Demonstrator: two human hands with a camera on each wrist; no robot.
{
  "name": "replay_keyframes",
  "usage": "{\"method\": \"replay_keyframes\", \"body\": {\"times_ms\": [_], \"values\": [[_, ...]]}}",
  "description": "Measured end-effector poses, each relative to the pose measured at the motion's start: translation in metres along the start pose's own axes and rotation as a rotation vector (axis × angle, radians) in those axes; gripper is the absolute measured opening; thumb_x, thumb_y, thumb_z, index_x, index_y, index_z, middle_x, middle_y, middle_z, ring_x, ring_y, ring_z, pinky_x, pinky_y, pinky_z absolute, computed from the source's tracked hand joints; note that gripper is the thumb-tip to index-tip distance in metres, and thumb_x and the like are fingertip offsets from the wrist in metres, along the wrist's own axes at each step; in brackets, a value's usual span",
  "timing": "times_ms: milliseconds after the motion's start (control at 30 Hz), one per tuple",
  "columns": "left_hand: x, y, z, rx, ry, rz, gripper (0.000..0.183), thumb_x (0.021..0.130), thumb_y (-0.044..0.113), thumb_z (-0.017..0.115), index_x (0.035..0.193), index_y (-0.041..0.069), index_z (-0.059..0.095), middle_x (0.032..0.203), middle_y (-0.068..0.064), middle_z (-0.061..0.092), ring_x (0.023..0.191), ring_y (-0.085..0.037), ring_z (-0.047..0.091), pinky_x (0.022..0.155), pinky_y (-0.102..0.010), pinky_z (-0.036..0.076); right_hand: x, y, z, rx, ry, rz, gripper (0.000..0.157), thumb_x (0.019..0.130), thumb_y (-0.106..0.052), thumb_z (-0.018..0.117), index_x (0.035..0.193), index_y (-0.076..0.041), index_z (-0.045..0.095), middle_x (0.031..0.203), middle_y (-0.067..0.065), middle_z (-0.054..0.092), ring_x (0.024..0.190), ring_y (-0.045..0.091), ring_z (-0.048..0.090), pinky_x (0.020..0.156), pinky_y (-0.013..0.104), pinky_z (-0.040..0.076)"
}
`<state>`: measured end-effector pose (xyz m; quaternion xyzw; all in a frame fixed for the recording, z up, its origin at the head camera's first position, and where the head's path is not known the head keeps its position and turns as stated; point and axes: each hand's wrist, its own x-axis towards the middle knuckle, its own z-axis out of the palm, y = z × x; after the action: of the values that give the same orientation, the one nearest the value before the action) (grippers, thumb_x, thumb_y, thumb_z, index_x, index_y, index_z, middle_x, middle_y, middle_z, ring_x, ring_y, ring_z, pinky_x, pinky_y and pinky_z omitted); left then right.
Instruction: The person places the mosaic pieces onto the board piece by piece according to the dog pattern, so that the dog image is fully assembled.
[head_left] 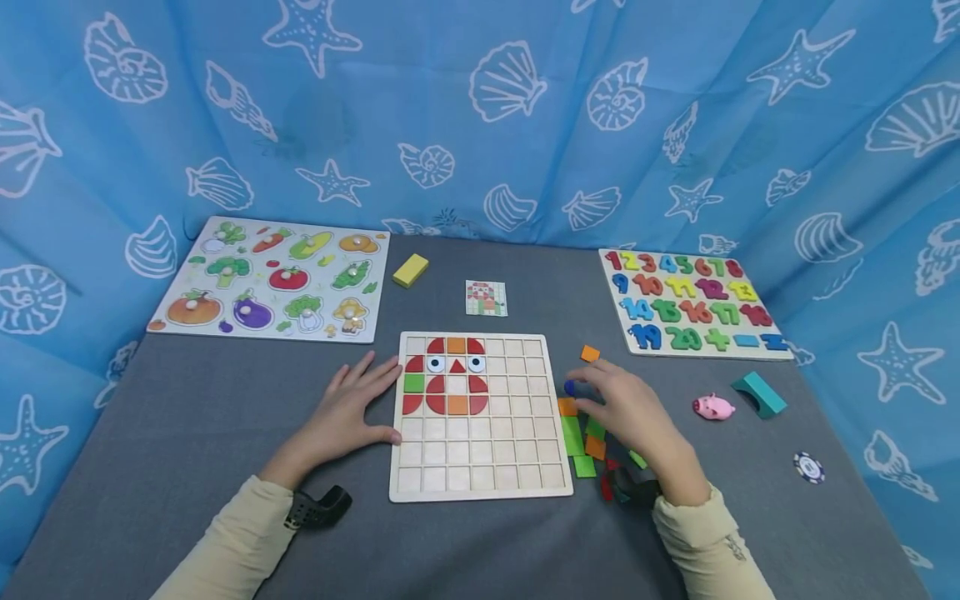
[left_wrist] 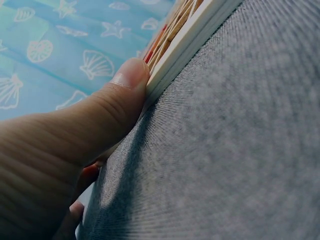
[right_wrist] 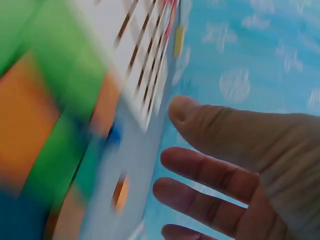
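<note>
A wooden grid board (head_left: 480, 454) lies in the middle of the table, with red, green and orange tiles and two eye tiles in its upper left cells. My left hand (head_left: 352, 412) is spread along the board's left edge, its thumb (left_wrist: 132, 75) touching the side. Over the loose tiles beside the board's right edge hovers my right hand (head_left: 630, 408), fingers apart and nothing between them. Below it lie green tiles (head_left: 572, 435) and orange tiles (head_left: 596, 447). A small blue piece (head_left: 570, 387) shows by its fingertips, and a lone orange tile (head_left: 590, 354) lies just beyond.
A small pattern card (head_left: 486, 298) lies behind the board, near a yellow block (head_left: 410, 271). A vegetable puzzle (head_left: 258, 279) is at back left, a number puzzle (head_left: 697, 304) at back right. A pink pig (head_left: 713, 407), teal arch block (head_left: 760, 394) and poker chip (head_left: 808, 467) lie at right.
</note>
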<state>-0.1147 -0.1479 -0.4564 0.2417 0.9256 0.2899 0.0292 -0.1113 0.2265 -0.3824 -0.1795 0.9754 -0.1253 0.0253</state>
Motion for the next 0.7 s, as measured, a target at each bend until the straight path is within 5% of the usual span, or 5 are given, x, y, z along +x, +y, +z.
{"method": "replay_keyframes", "body": {"times_ms": [300, 533, 700], "values": [[-0.001, 0.001, 0.000, -0.002, 0.006, -0.011, 0.099, 0.058, 0.057, 0.071, 0.139, 0.013, 0.033, 0.144, -0.004, 0.029, 0.135, -0.032, 0.011, 0.102, -0.056, 0.005, -0.041, 0.049, -0.001, 0.003, -0.115, 0.255, 0.039, 0.073, -0.019, 0.073, 0.108, -0.004, 0.062, 0.096, 0.010, 0.057, 0.081, 0.021, 0.052, 0.073, 0.043, 0.047], [-0.001, 0.002, -0.001, 0.000, -0.012, -0.020, 0.097, 0.060, 0.057, 0.070, 0.140, 0.015, 0.031, 0.146, -0.001, 0.026, 0.135, -0.031, 0.009, 0.103, -0.055, 0.004, -0.047, 0.051, 0.002, 0.006, -0.055, 0.284, 0.030, 0.074, -0.015, 0.071, 0.102, -0.004, 0.064, 0.096, 0.011, 0.058, 0.079, 0.021, 0.052, 0.072, 0.043, 0.047], [0.000, 0.000, -0.001, 0.007, -0.025, -0.018, 0.097, 0.061, 0.057, 0.069, 0.140, 0.016, 0.030, 0.146, 0.000, 0.025, 0.136, -0.029, 0.008, 0.104, -0.054, 0.003, -0.042, 0.028, 0.001, 0.011, 0.025, 0.234, 0.031, 0.075, -0.020, 0.071, 0.103, -0.007, 0.064, 0.093, 0.008, 0.059, 0.074, 0.019, 0.051, 0.065, 0.036, 0.047]]}}
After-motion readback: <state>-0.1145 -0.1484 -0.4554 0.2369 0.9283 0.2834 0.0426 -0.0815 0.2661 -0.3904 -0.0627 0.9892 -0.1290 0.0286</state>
